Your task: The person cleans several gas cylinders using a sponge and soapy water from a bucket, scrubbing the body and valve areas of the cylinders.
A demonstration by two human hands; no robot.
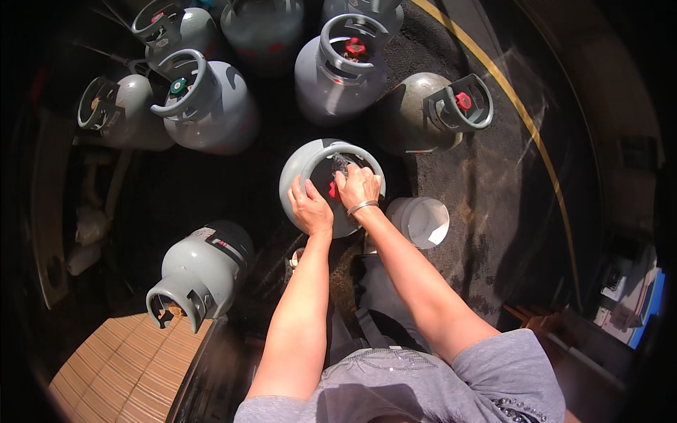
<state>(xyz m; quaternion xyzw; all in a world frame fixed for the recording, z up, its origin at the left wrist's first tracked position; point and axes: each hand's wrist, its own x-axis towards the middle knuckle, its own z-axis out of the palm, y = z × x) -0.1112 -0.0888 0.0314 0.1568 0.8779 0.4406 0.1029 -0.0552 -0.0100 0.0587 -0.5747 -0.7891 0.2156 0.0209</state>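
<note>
A grey gas cylinder [294, 169] with a round collar stands upright in front of me. My left hand [311, 206] rests on the left side of its collar, thumb and fingers apart around the rim. Inside the collar a red valve knob [332, 190] shows between my hands. My right hand [359, 186], with bracelets at the wrist, is curled over a greyish wiry-looking scouring pad [339, 159] near the valve. Its lower part is hidden by my fingers. A white plastic bucket [429, 222] stands close to the right of the cylinder.
Several more grey cylinders stand ahead, among them one with a green knob [203, 111] and one with a red knob [338, 84]. A weathered cylinder [418, 111] is at right. Another cylinder [198, 261] is at lower left, beside tan striped boards [127, 365]. A yellow line [515, 98] curves along the ground.
</note>
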